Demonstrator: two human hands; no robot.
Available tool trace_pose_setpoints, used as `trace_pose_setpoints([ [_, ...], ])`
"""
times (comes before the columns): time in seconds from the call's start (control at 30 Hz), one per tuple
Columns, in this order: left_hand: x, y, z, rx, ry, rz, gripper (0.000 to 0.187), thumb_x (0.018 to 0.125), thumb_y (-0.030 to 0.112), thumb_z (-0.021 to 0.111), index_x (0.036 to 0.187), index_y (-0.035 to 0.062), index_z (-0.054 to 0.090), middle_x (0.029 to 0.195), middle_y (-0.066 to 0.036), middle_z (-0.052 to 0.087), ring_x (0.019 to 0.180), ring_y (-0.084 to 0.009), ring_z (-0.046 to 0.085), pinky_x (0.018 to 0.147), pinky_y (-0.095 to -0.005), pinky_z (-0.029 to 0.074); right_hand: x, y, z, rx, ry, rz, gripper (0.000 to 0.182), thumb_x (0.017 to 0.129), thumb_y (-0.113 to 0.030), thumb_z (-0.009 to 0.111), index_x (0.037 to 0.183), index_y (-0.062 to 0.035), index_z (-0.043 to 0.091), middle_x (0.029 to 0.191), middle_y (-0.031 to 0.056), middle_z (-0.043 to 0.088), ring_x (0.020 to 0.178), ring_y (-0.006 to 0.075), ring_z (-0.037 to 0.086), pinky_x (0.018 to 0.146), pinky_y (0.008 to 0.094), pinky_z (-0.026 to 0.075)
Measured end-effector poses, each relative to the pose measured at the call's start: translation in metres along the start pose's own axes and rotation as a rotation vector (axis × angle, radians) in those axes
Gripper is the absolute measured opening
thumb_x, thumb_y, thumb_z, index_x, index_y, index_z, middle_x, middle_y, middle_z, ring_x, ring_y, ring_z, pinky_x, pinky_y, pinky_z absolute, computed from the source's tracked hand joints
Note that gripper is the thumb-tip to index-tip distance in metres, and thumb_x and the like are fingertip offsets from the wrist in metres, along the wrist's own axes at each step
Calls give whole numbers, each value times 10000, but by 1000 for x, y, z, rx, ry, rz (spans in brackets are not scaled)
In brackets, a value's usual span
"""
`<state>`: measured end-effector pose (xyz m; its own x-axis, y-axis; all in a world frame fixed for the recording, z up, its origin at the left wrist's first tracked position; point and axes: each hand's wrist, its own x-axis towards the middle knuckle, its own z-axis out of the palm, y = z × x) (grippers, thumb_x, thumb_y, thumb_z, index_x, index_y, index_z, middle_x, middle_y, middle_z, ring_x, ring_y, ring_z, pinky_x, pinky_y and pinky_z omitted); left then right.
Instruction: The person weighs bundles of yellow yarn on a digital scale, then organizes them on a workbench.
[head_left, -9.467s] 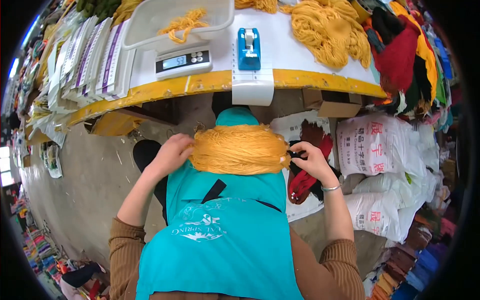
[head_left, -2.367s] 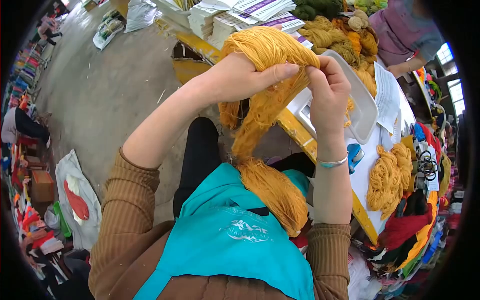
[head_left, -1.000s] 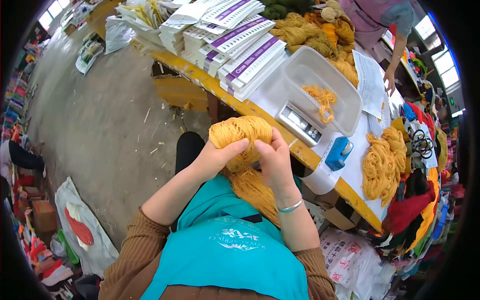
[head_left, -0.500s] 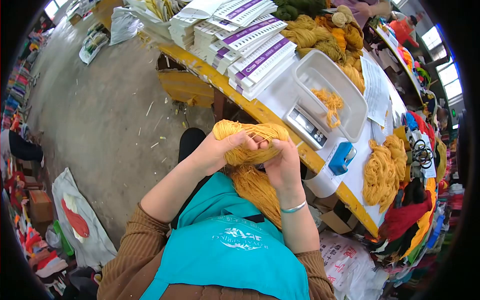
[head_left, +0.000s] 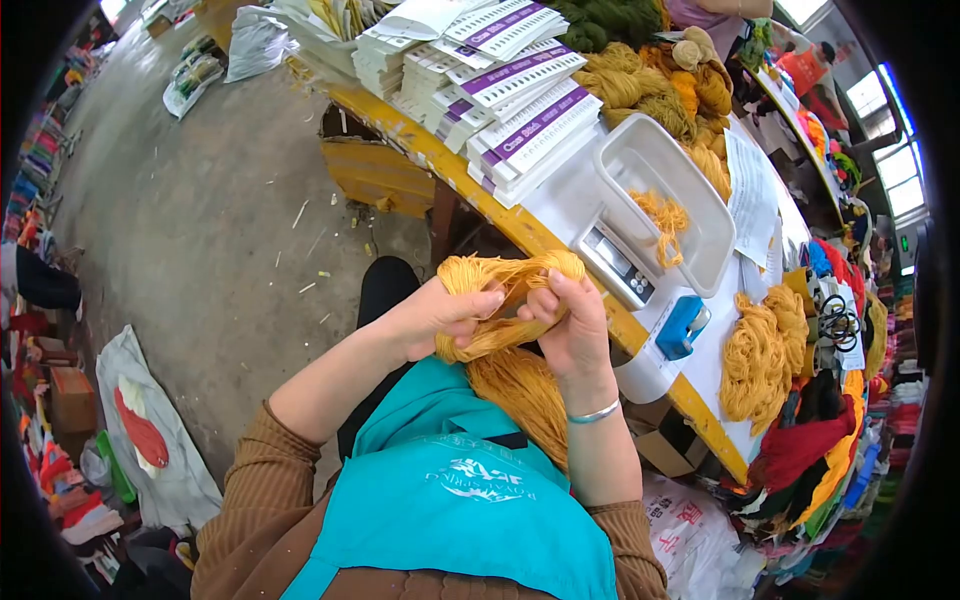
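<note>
A looped skein of golden-yellow yarn (head_left: 470, 275) is stretched between my two hands above my lap. My left hand (head_left: 445, 312) grips its left side, thumb and fingers closed on the strands. On the right side, my right hand (head_left: 568, 315) has its fingers curled round the loop, with the thumb pressed on top. A gap shows in the middle of the loop. Below it, a darker golden hank (head_left: 520, 400) lies across my lap against the turquoise apron (head_left: 460, 500).
On the yellow-edged table (head_left: 480, 205) are stacked cards (head_left: 530, 125), a grey tray (head_left: 715, 215) with yarn scraps on a scale (head_left: 615, 265), a blue tape dispenser (head_left: 683, 328) and a yellow yarn pile (head_left: 757, 360). Scissors (head_left: 838, 322) lie farther right. A cardboard box (head_left: 375, 175) sits beneath.
My hands have moved slightly apart, and the bunched skein has opened into a wider loop with a gap in its middle. The view has shifted a little.
</note>
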<state>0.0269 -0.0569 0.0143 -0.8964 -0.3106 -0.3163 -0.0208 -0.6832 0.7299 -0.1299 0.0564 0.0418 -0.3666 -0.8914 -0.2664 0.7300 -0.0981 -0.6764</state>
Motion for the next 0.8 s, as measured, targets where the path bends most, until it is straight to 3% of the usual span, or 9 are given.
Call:
trace_pose_setpoints([
  [0.17,-15,6,-11,205,-75,-129,282,857,189,716,1058,57,568,682,48,507,475,-28,384,417,-201,309,6,-18,-9,-58,-107,44,140,913,-90,625,884,-113,490,635,-60,348,509,54,325,478,224,299],
  [0.23,-28,15,-19,244,-264,-153,370,846,169,712,1150,35,548,662,47,507,446,-17,369,389,-195,278,9,-32,-5,-95,-91,57,163,904,-83,633,858,-119,481,624,-70,325,478,43,275,437,214,230],
  [0.3,-51,30,-25,67,-282,-73,593,855,150,673,1370,20,408,625,55,473,420,-14,354,360,-194,257,13,-50,1,-125,-116,46,156,905,-80,627,850,-123,487,611,-76,316,465,38,261,421,211,204],
  [0.37,-74,28,-66,-200,-276,154,256,950,269,551,1035,92,388,603,62,385,407,-27,300,343,-200,228,17,-73,11,-170,-117,10,148,930,-115,608,827,-132,503,586,-93,288,449,30,242,405,206,176],
  [0.4,-89,26,-91,-351,-281,317,266,998,329,491,867,128,377,592,65,342,400,-33,273,334,-204,214,22,-85,13,-177,-120,-4,153,940,-131,602,820,-134,508,580,-98,278,448,28,239,403,203,171],
  [0.43,-106,29,-110,-490,-273,461,418,1046,389,430,699,164,367,581,69,298,394,-39,246,325,-207,200,28,-100,13,-183,-156,-9,150,954,-157,592,821,-138,525,568,-107,260,445,22,237,399,200,168],
  [0.57,-183,60,-152,-763,-174,865,323,1065,269,394,775,127,409,623,36,310,441,-56,238,395,-241,212,48,-164,51,-196,-102,-189,145,972,-198,585,848,-134,546,565,-121,237,441,18,220,408,193,184],
  [0.63,-220,54,-191,-766,-150,1002,295,1061,247,396,800,110,417,621,28,320,442,-68,247,409,-241,236,66,-206,58,-130,-363,-201,145,997,-191,554,871,-121,540,566,-117,231,446,13,217,412,184,196],
  [0.8,-305,11,-290,-788,150,1197,291,1051,218,403,784,101,414,587,28,325,428,-74,267,400,-234,248,104,-325,115,-201,-584,-200,195,998,-187,540,825,-97,536,571,-95,307,441,19,264,412,195,222],
])
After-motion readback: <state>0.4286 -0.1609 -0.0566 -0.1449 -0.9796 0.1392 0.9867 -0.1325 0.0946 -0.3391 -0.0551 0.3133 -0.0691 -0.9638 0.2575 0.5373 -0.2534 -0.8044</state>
